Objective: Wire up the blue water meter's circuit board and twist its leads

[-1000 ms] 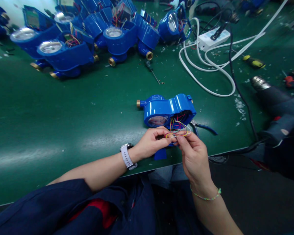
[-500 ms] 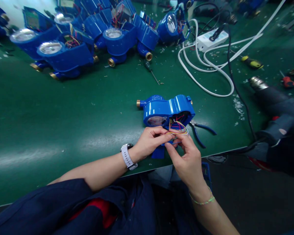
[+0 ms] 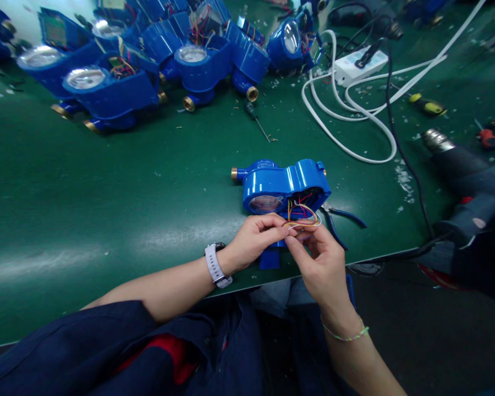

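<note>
A blue water meter (image 3: 268,179) with brass pipe ends lies on the green table in front of me, its round dial facing up toward me. Thin yellow, red, white and dark wires (image 3: 311,212) loop out of its uncovered compartment. My left hand (image 3: 258,236) pinches the wires just below the dial. Close against it, my right hand (image 3: 319,258) is closed on the same wires, thumb and forefinger together; the wire ends are hidden by the fingers. A blue plastic part (image 3: 269,258) shows beneath my hands near the table edge.
Cutting pliers (image 3: 346,216) lie right of the meter. A dark screwdriver (image 3: 251,110) is beyond it. Several more blue meters (image 3: 111,96) stand at the back left. A white power strip (image 3: 361,66) with looped cable and a heat gun (image 3: 470,170) are on the right.
My right hand has shifted slightly right and its thumb has moved up to meet my left fingertips at the wires. The meter stays in place.
</note>
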Demonstrator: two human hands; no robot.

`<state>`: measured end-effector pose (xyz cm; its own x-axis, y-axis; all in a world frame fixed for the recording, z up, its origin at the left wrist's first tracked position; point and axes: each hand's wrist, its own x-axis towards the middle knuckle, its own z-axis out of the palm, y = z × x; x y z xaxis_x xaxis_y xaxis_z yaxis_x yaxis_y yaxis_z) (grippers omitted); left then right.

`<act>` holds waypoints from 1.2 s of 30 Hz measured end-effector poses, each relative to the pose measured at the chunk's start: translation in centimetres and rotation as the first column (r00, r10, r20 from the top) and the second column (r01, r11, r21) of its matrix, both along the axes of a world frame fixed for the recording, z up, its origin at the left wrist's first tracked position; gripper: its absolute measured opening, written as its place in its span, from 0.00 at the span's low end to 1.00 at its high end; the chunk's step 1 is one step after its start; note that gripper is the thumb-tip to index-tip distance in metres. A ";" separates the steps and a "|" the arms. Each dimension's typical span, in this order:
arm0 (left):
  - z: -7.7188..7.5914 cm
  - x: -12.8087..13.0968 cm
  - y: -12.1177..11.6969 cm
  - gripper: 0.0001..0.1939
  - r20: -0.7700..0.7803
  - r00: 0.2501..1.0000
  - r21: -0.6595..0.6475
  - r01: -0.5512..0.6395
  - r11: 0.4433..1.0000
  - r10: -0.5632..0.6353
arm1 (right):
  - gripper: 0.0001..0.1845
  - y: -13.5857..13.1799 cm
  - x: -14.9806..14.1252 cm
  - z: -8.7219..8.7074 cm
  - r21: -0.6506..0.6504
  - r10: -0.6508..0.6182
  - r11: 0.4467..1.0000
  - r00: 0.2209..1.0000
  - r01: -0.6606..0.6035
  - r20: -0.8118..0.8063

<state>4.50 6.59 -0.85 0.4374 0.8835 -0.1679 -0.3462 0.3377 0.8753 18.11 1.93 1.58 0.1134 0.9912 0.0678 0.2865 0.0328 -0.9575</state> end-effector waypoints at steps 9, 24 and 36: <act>0.3 -0.1 0.2 0.11 -0.006 0.999 -0.081 0.043 0.996 -0.044 | 0.03 0.3 -0.4 -0.1 -0.024 -0.067 0.998 0.968 0.063 -0.240; 0.7 -0.3 0.2 0.14 -0.031 0.994 -0.067 0.099 0.993 -0.101 | 0.06 0.0 -0.2 0.1 0.017 0.028 1.000 0.991 -0.025 -0.135; 1.0 -0.3 0.2 0.11 0.016 0.996 -0.088 0.089 0.992 -0.088 | 0.05 0.0 -0.7 -0.8 -0.044 -0.082 0.997 0.926 0.071 -0.368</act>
